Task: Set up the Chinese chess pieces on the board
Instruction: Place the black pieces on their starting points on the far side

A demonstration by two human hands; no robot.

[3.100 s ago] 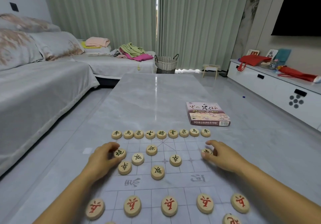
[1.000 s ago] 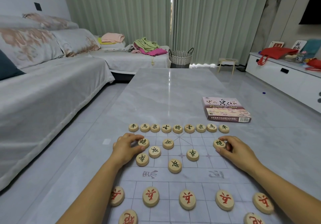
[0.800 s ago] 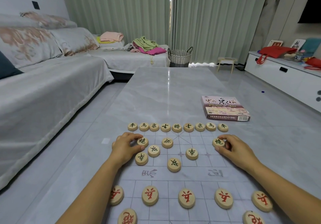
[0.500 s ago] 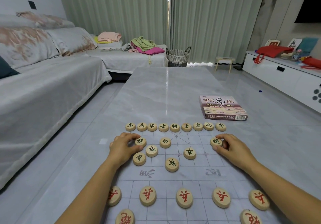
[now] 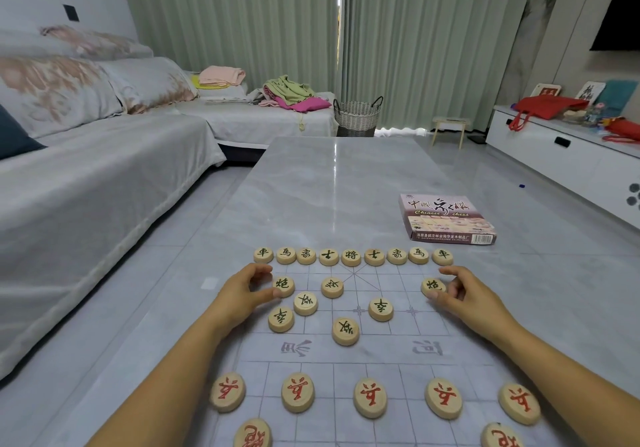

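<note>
Head: round pale wooden pieces [image 5: 351, 257], dark characters, on gridded board [image 5: 394, 353].

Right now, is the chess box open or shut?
Shut: the box lies flat with its printed lid fully on, no contents showing.

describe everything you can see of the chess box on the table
The chess box is a flat rectangular carton, cardboard by its look. Its purplish-pink lid bears dark Chinese calligraphy, yellow "Chinese chess" lettering and pictured pale pieces; the near side shows Chinese print and a barcode. It looks closed and lies flat on the grey table, beyond and apart from the far row of pieces. Only the table touches it.
</note>
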